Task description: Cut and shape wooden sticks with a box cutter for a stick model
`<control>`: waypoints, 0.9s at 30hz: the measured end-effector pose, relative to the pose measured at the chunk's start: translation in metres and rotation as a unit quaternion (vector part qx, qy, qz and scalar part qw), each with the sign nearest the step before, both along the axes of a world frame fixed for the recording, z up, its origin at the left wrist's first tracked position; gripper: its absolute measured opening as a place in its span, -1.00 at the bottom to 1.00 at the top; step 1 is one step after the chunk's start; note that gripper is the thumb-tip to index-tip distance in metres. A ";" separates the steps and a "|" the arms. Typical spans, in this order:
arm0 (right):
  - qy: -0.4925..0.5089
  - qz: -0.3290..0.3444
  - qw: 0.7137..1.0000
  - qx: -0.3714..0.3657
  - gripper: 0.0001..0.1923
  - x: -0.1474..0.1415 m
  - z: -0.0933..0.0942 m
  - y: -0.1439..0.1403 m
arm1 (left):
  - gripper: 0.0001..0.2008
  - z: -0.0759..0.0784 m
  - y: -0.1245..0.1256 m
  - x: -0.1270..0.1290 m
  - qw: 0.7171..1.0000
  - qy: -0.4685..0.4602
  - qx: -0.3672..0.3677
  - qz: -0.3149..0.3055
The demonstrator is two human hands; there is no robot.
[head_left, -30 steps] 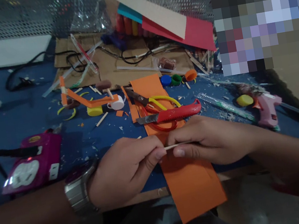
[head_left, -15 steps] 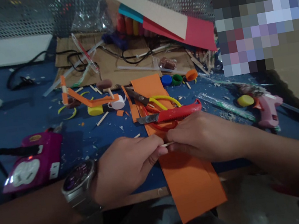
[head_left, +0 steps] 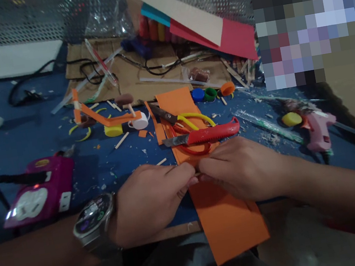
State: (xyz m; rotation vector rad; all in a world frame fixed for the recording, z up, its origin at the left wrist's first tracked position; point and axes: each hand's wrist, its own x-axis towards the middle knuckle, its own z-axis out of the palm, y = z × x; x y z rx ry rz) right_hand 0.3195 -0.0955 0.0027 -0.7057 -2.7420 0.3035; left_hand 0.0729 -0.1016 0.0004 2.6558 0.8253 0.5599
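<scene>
My left hand (head_left: pixel 156 198), a watch (head_left: pixel 94 215) on its wrist, and my right hand (head_left: pixel 242 167) meet fingertip to fingertip. Both are closed on a short thin wooden stick (head_left: pixel 198 174), mostly hidden by the fingers. Beneath them an orange paper strip (head_left: pixel 231 219) runs over the table's front edge. Just beyond my right hand lie a red-handled utility knife (head_left: pixel 211 133) with its blade out and scissors (head_left: pixel 192 120) with yellow on the handles. An orange paper piece (head_left: pixel 107 117) with small parts attached stands farther left.
A purple box (head_left: pixel 42 189) with a lit red light and cable is at left. On the right lies a pink glue gun (head_left: pixel 318 130). Bottle caps (head_left: pixel 210 94), cardboard (head_left: pixel 135 85) and coloured sheets (head_left: pixel 236 39) are behind. Scraps litter the blue table (head_left: pixel 101 164).
My hands have drawn slightly closer together and the right hand has dipped a little. Less of the stick shows between the fingers. The other things have stayed in place.
</scene>
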 end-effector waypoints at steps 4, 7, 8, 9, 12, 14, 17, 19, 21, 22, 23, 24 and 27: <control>0.021 -0.005 1.000 0.017 -0.65 -0.002 -0.001 -0.002 | -0.66 0.000 -0.001 0.000 1.000 -0.021 0.008 -0.006; 0.033 -0.002 0.999 0.024 -0.66 -0.003 -0.002 -0.003 | -0.66 -0.001 -0.001 0.000 1.000 -0.029 0.008 -0.002; 0.034 -0.003 0.999 0.026 -0.67 -0.003 -0.002 -0.004 | -0.66 -0.001 -0.002 0.000 1.000 -0.030 0.007 -0.002; 0.034 -0.005 0.999 0.028 -0.68 -0.003 -0.002 -0.005 | -0.67 -0.001 -0.002 0.000 0.999 -0.032 0.006 -0.005; 0.031 -0.015 0.999 0.031 -0.70 -0.004 -0.002 -0.007 | -0.68 -0.001 -0.002 -0.001 1.000 -0.031 0.000 -0.005; 0.028 -0.019 0.999 0.029 -0.71 -0.004 -0.002 -0.007 | -0.68 -0.001 -0.003 -0.001 1.000 -0.026 -0.006 0.003; 0.028 -0.024 0.999 0.026 -0.71 -0.005 -0.002 -0.008 | -0.69 -0.001 -0.003 -0.001 0.999 -0.028 -0.019 0.008; 0.028 -0.026 0.999 0.028 -0.71 -0.005 -0.002 -0.009 | -0.69 0.000 -0.003 0.000 0.999 -0.032 -0.027 0.007; 0.026 -0.029 0.999 0.029 -0.71 -0.005 -0.002 -0.010 | -0.69 0.000 -0.004 -0.001 0.999 -0.033 -0.029 0.008; 0.026 -0.030 0.999 0.029 -0.71 -0.005 -0.002 -0.010 | -0.69 -0.001 -0.004 -0.001 0.999 -0.032 -0.028 0.009; 0.027 -0.030 0.999 0.029 -0.71 -0.005 -0.002 -0.011 | -0.69 -0.001 -0.004 -0.001 0.999 -0.030 -0.027 0.008; 0.029 -0.031 0.999 0.028 -0.71 -0.005 -0.002 -0.011 | -0.69 -0.001 -0.004 -0.001 0.999 -0.030 -0.023 0.007; 0.029 -0.039 0.998 0.026 -0.72 -0.005 -0.004 -0.012 | -0.70 -0.002 -0.004 -0.001 1.000 -0.027 -0.010 0.004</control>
